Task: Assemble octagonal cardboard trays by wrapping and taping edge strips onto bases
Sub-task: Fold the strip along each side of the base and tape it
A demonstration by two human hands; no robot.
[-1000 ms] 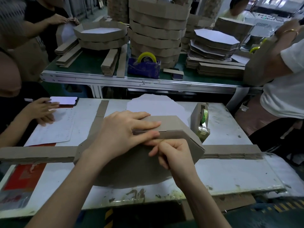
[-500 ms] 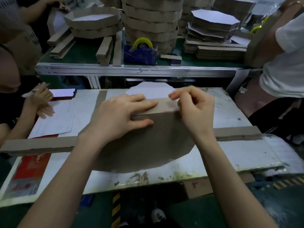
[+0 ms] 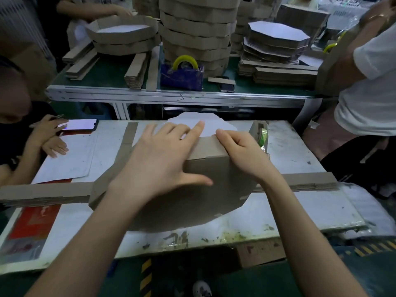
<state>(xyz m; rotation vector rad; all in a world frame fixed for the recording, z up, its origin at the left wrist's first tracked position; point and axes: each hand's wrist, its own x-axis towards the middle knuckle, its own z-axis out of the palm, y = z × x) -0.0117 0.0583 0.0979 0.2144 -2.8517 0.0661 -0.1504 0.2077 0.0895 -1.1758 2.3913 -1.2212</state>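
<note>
Mid-assembly, I judge: the edge strip (image 3: 211, 147) is folded along the far side of the octagonal base (image 3: 214, 189), which is tilted up at the centre of the worktable (image 3: 300, 211). Taping seems unfinished. The left hand (image 3: 162, 159) presses flat with fingers spread, and the right hand (image 3: 242, 153) grips the strip's top. At twelve o'clock finished trays (image 3: 197, 28) are nested, and the eleven o'clock tray (image 3: 122, 37) is empty.
</note>
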